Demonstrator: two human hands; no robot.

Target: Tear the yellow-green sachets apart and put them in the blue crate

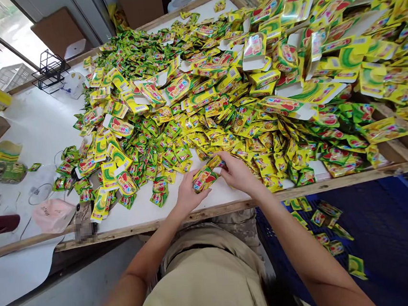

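At the table's front edge my left hand is closed round the left end of a small green, yellow and red packet. The fingers of my right hand pinch its right end, so both hands hold it. Whether this is one packet or several pressed together, I cannot tell. Just beyond my hands lies a heap of loose yellow packets. To the left are small green packets and flat yellow cartons.
A wooden rim borders the white tabletop. A phone, a pink bag-like item and a black wire rack stand left. Below right, a blue crate holds several filled cartons. Open cartons top the heap.
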